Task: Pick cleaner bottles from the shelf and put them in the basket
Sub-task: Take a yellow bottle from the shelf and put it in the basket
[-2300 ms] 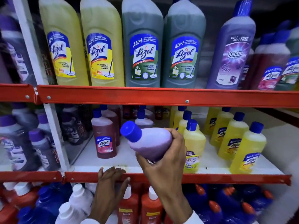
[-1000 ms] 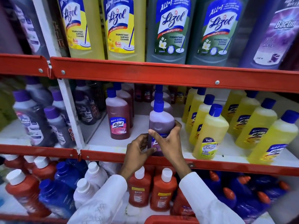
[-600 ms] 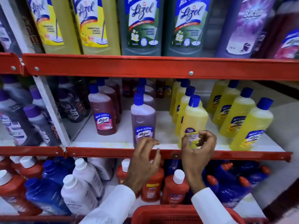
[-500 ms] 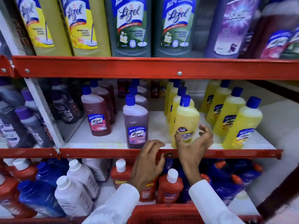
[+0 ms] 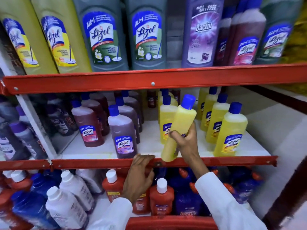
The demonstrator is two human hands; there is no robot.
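Note:
My right hand [image 5: 186, 140] grips a yellow cleaner bottle [image 5: 180, 123] with a blue cap, tilted and lifted off the middle shelf [image 5: 149, 149], its base hanging over the shelf's red front rail. My left hand [image 5: 141, 173] rests empty with its fingertips on that red rail [image 5: 83, 162]. A purple Lizol bottle [image 5: 123, 131] stands upright on the shelf just left of the hands. The red basket [image 5: 171, 222] shows only its rim at the bottom edge, below my sleeves.
More yellow bottles [image 5: 230, 130] stand to the right and a brownish-red bottle [image 5: 88, 125] to the left on the same shelf. Tall Lizol and Bactin bottles [image 5: 101, 35] fill the top shelf. Red, white and blue bottles [image 5: 161, 195] crowd the bottom shelf.
The purple bottle was set back on the shelf and let go. My right hand then closed on a yellow bottle and lifted it, tilting it. My left hand dropped onto the rail.

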